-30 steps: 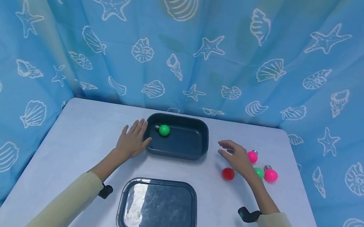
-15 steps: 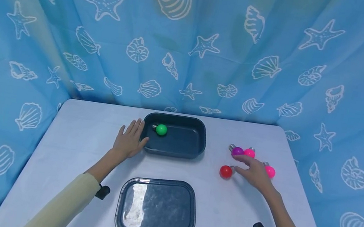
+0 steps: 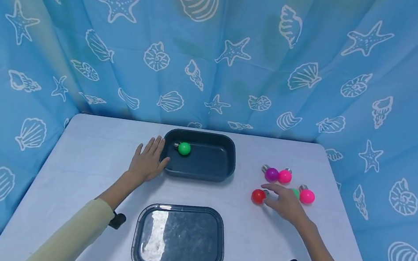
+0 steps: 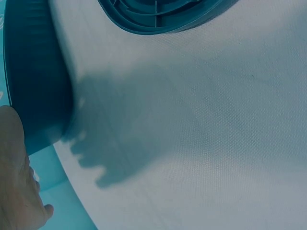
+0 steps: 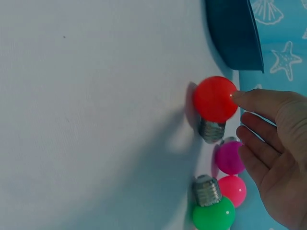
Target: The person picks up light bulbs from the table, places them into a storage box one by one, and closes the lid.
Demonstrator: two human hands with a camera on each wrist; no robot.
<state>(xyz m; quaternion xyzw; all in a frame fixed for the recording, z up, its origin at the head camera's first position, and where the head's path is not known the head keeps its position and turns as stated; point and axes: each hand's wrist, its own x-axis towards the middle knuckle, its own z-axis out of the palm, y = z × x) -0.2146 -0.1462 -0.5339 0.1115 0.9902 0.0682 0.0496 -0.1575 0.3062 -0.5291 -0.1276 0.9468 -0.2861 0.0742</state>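
Observation:
My left hand (image 3: 147, 162) lies with straight fingers against the left side of a dark blue plastic container (image 3: 208, 162). Inside that container is a green light bulb (image 3: 184, 148) with a metal screw base. My right hand (image 3: 286, 204) reaches over a red light bulb (image 3: 258, 196) lying on the table. In the right wrist view the thumb tip meets the side of the red bulb (image 5: 215, 99), and the other fingers (image 5: 261, 143) stay spread apart from it. Behind the right hand sit a purple bulb (image 3: 272, 175) and a pink bulb (image 3: 285, 176).
A second pink bulb (image 3: 307, 196) and a green bulb (image 5: 214, 213), partly covered by the right hand in the head view, lie to the right. A dark lid (image 3: 179, 240) rests in front of the container. A blue shell-print curtain (image 3: 219, 60) borders the white table.
My right hand has moved from beside the container rightward and nearer, to the red bulb, uncovering the purple bulb. My left hand has stayed at the container. The head view has shifted slightly.

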